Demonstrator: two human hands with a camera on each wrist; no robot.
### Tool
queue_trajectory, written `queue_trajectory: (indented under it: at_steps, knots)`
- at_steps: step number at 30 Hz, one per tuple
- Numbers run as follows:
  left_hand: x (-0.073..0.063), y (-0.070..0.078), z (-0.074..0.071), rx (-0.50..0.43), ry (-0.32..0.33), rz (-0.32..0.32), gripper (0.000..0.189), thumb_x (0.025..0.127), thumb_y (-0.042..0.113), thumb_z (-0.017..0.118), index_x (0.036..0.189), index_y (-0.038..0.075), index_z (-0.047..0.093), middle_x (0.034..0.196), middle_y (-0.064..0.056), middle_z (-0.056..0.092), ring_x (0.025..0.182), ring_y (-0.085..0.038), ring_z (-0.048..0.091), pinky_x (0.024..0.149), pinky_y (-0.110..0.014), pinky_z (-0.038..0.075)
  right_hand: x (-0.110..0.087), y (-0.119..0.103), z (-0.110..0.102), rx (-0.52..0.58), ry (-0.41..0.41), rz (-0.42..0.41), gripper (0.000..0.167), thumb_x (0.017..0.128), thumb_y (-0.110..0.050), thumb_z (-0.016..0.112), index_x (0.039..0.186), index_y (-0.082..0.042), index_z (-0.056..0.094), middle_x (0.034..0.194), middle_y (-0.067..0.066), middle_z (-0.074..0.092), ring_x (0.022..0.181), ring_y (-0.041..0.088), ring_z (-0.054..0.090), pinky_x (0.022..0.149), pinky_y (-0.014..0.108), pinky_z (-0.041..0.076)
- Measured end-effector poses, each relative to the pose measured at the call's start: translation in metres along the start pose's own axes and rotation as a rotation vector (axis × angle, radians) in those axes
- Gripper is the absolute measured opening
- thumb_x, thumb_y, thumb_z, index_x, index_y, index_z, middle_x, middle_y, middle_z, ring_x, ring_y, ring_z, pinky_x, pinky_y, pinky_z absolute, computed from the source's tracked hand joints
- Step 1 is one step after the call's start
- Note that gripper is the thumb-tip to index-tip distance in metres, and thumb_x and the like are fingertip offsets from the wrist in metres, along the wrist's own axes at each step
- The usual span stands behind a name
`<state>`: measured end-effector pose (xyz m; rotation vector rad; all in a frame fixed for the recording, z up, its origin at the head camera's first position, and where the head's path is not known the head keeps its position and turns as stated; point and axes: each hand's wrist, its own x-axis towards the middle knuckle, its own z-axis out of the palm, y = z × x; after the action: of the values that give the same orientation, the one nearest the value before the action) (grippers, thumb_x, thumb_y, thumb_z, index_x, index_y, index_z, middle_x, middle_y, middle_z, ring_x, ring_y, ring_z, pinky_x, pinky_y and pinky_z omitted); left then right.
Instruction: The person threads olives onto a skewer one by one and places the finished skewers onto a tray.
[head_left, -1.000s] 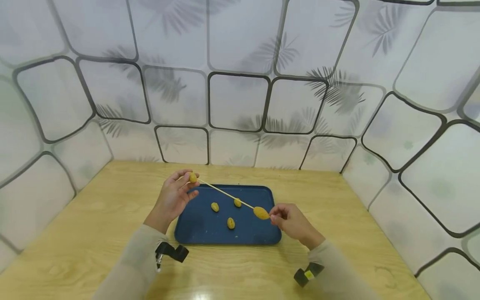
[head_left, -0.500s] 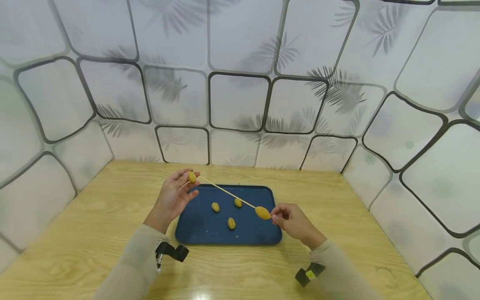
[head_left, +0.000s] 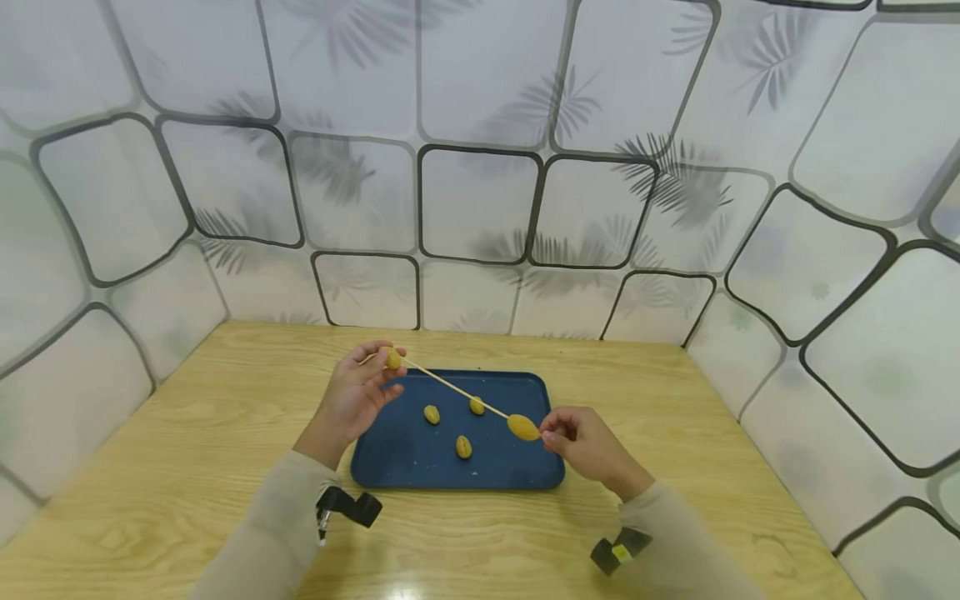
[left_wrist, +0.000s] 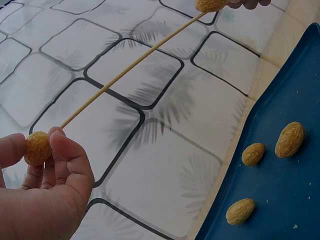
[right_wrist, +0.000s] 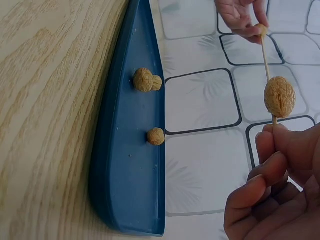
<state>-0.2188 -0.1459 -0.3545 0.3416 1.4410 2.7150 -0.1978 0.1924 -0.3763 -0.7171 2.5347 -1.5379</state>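
My left hand (head_left: 357,396) pinches a small, wrinkled golden-yellow ball (left_wrist: 37,148) between thumb and fingers. The upper end of a thin wooden skewer (head_left: 446,383) meets this ball. My right hand (head_left: 588,446) pinches the skewer's lower end. Just beyond those fingertips, a wrinkled oval ball (right_wrist: 280,97) with a lengthwise slit is threaded on the skewer. Held over the blue tray (head_left: 390,471), the skewer slopes down from left to right in the head view. Two similar balls lie farther back on the tray, a left one (head_left: 432,414) and a right one (head_left: 477,406); another ball (head_left: 464,447) lies nearer the front.
The tray lies on a wood-grain table (head_left: 187,467), and small crumbs dot its surface. Behind and along both sides stands a pale wall (head_left: 480,208) patterned with dark rounded outlines and leaves. A black camera strap (head_left: 348,504) sits at the left wrist.
Over the last half second my left hand and its ball have shifted slightly right and down, towards the skewer. My right hand has barely moved, and the balls on the tray lie as before.
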Motion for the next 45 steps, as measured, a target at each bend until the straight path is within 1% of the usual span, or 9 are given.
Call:
queue_trajectory:
  at_steps: [3, 10, 14, 19, 21, 29, 35, 40, 45]
  knots:
    - [0.000, -0.001, 0.002, -0.006, 0.000, 0.012, 0.011, 0.103, 0.014, 0.048, 0.102, 0.016, 0.059, 0.102, 0.000, 0.063, 0.079, -0.011, 0.064, 0.065, -0.025, 0.052, 0.002, 0.000, 0.002, -0.025, 0.009, -0.022, 0.007, 0.093, 0.006, 0.058, 0.093, 0.010, 0.064, 0.073, 0.007, 0.059, 0.060, 0.010, 0.050, 0.054, 0.022, 0.044]
    - [-0.001, -0.003, 0.004, 0.007, 0.013, 0.013, 0.013, 0.102, 0.014, 0.052, 0.098, 0.018, 0.063, 0.098, 0.003, 0.064, 0.080, -0.011, 0.063, 0.064, -0.025, 0.052, 0.003, 0.002, 0.005, -0.031, 0.029, -0.018, 0.006, 0.091, 0.008, 0.058, 0.091, 0.008, 0.064, 0.071, 0.005, 0.059, 0.059, 0.010, 0.050, 0.053, 0.022, 0.044]
    - [-0.001, -0.003, 0.005, 0.032, 0.052, -0.009, 0.015, 0.101, 0.013, 0.054, 0.093, 0.018, 0.066, 0.094, 0.004, 0.065, 0.080, -0.011, 0.063, 0.064, -0.025, 0.052, 0.003, 0.002, 0.006, -0.060, 0.046, -0.011, 0.008, 0.091, 0.009, 0.059, 0.089, 0.005, 0.066, 0.071, 0.004, 0.058, 0.059, 0.011, 0.049, 0.053, 0.022, 0.043]
    - [0.001, -0.002, 0.005, 0.080, 0.115, -0.049, 0.023, 0.101, 0.010, 0.054, 0.085, 0.020, 0.067, 0.086, 0.005, 0.066, 0.077, -0.011, 0.063, 0.063, -0.025, 0.051, 0.005, 0.002, 0.007, -0.098, 0.068, -0.009, 0.009, 0.091, 0.010, 0.058, 0.089, 0.005, 0.066, 0.072, 0.007, 0.058, 0.058, 0.012, 0.048, 0.052, 0.023, 0.043]
    - [0.000, -0.001, 0.005, 0.092, 0.123, -0.062, 0.024, 0.101, 0.010, 0.054, 0.085, 0.021, 0.067, 0.085, 0.005, 0.065, 0.077, -0.011, 0.063, 0.063, -0.025, 0.051, 0.006, 0.002, 0.008, -0.102, 0.074, -0.011, 0.009, 0.090, 0.010, 0.058, 0.089, 0.006, 0.065, 0.072, 0.006, 0.058, 0.058, 0.013, 0.048, 0.052, 0.023, 0.044]
    - [0.000, 0.001, 0.003, 0.104, 0.112, -0.084, 0.022, 0.101, 0.013, 0.055, 0.085, 0.021, 0.067, 0.085, 0.005, 0.065, 0.079, -0.011, 0.063, 0.064, -0.026, 0.051, 0.008, -0.003, 0.013, -0.092, 0.091, 0.027, 0.014, 0.091, 0.010, 0.058, 0.086, 0.000, 0.066, 0.073, 0.004, 0.057, 0.060, 0.016, 0.050, 0.054, 0.025, 0.046]
    - [0.000, 0.001, 0.005, 0.105, 0.105, -0.094, 0.025, 0.102, 0.012, 0.053, 0.083, 0.021, 0.066, 0.084, 0.005, 0.064, 0.081, -0.012, 0.063, 0.067, -0.028, 0.050, 0.009, -0.006, 0.014, -0.107, 0.102, 0.035, 0.014, 0.091, 0.010, 0.058, 0.085, -0.001, 0.066, 0.072, 0.004, 0.057, 0.060, 0.016, 0.050, 0.054, 0.025, 0.046]
    - [0.000, -0.001, 0.005, 0.096, 0.082, -0.103, 0.024, 0.102, 0.013, 0.052, 0.083, 0.020, 0.066, 0.084, 0.005, 0.065, 0.084, -0.013, 0.063, 0.068, -0.029, 0.050, 0.009, -0.007, 0.015, -0.089, 0.093, 0.037, 0.014, 0.092, 0.010, 0.057, 0.086, 0.000, 0.065, 0.073, 0.006, 0.058, 0.060, 0.017, 0.049, 0.054, 0.026, 0.046]
    - [-0.001, -0.002, 0.007, 0.082, 0.050, -0.103, 0.021, 0.102, 0.014, 0.053, 0.083, 0.018, 0.061, 0.086, 0.005, 0.066, 0.084, -0.013, 0.063, 0.069, -0.031, 0.051, 0.009, -0.009, 0.017, -0.076, 0.101, 0.033, 0.014, 0.092, 0.009, 0.057, 0.085, -0.001, 0.064, 0.074, 0.006, 0.058, 0.061, 0.019, 0.050, 0.054, 0.026, 0.046]
